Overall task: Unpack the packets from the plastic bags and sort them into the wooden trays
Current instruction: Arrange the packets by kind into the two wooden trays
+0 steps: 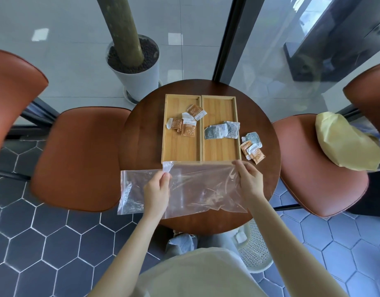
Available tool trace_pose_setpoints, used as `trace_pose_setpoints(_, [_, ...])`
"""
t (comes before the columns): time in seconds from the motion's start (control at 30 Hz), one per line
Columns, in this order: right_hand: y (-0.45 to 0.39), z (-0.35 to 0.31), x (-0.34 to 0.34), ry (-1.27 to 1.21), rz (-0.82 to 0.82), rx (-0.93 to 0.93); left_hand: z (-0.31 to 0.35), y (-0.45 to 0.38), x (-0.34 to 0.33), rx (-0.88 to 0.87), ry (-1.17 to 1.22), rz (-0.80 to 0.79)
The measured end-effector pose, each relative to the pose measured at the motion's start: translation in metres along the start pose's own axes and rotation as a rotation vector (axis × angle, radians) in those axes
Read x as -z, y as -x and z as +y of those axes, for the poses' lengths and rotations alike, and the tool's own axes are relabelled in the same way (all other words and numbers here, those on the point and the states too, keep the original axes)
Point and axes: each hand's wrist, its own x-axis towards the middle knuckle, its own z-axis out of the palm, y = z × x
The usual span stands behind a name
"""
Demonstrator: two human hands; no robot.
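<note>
Two wooden trays lie side by side on the round table. The left tray (176,148) holds several orange-brown packets (188,122). The right tray (219,150) holds grey-blue packets (222,130). A few loose packets (252,147) of both colours lie on the table to the right of the trays. A clear plastic bag (197,189), flat and apparently empty, is stretched over the table's near edge. My left hand (158,189) pinches its top edge near a crumpled corner. My right hand (250,179) grips the bag's upper right edge.
The dark round table (142,142) stands between two brown chairs (82,155) (319,174). A yellow bag (343,140) lies on the right chair. A white potted trunk (135,65) stands behind the table. A white basket (254,247) sits on the floor under the table's near edge.
</note>
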Motion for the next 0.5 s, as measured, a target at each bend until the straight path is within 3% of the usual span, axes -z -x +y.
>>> trace_pose_setpoints(0.07, [0.006, 0.003, 0.001, -0.223, -0.248, -0.239, -0.005, 0.000, 0.005, 0.042, 0.065, 0.004])
trace_pose_setpoints(0.1, [0.008, 0.007, 0.004, -0.218, -0.387, -0.304, -0.007, -0.001, 0.008, 0.058, 0.089, 0.008])
trace_pose_setpoints(0.23, [0.015, 0.028, 0.012, 0.062, -0.751, -0.293, -0.017, 0.001, 0.020, 0.097, 0.109, 0.053])
trace_pose_setpoints(0.5, [0.012, 0.054, -0.009, 0.145, -0.781, -0.302, -0.043, 0.003, 0.042, 0.158, 0.052, 0.177])
